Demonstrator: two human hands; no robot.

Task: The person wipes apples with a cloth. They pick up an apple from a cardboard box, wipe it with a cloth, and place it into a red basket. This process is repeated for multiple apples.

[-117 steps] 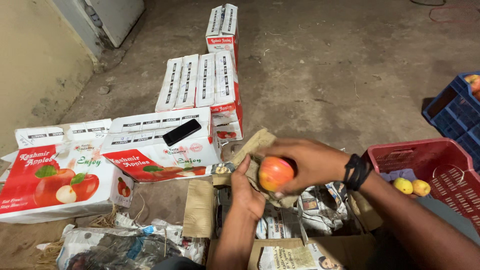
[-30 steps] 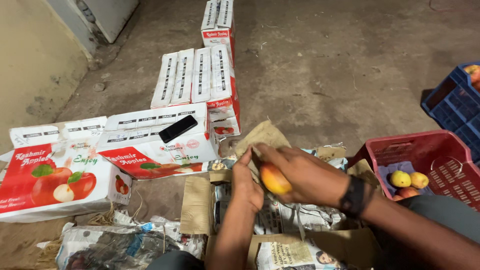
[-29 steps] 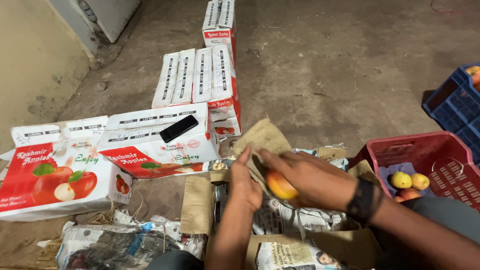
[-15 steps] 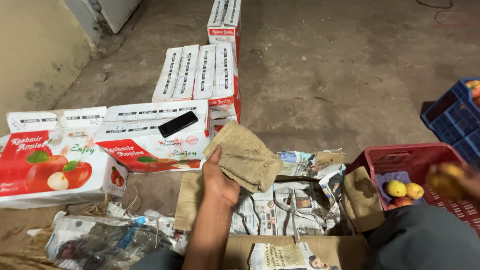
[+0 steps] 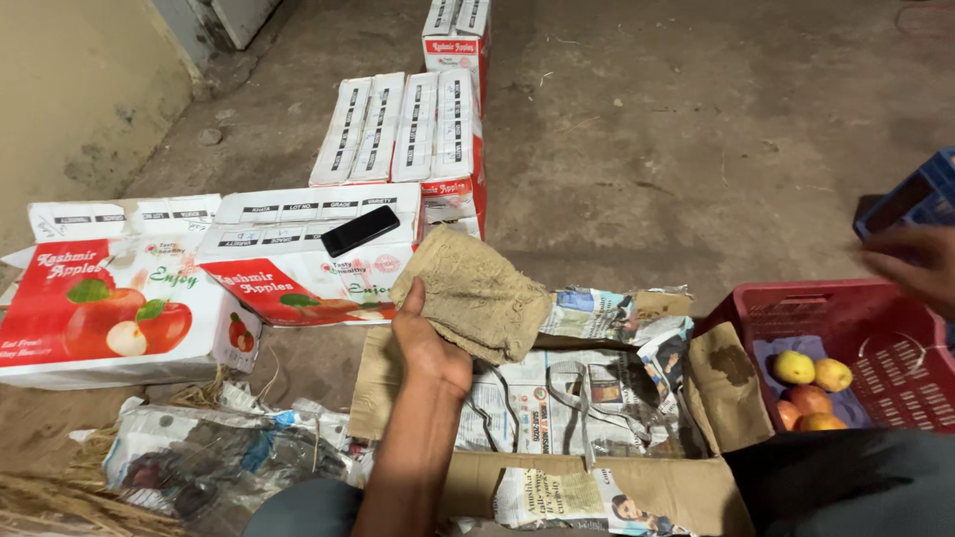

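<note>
My left hand (image 5: 430,343) grips a folded brown cloth (image 5: 476,293) over an open cardboard box lined with newspaper (image 5: 557,398). Blurred at the right edge, my right hand (image 5: 913,264) hovers above a red plastic crate (image 5: 846,318); nothing shows in it and the fingers look loosely spread. Several apples (image 5: 811,383) lie in the crate on a blue liner.
Flat red-and-white apple cartons (image 5: 298,264) lie on the concrete floor to the left and behind, one with a black phone (image 5: 360,231) on top. A blue crate (image 5: 920,199) stands at the far right. Crumpled newspaper and straw (image 5: 189,462) sit at lower left.
My right hand wiped an apple against the cloth, then carried it right to the red crate; now that hand is above the crate without the apple. The left hand kept the cloth.
</note>
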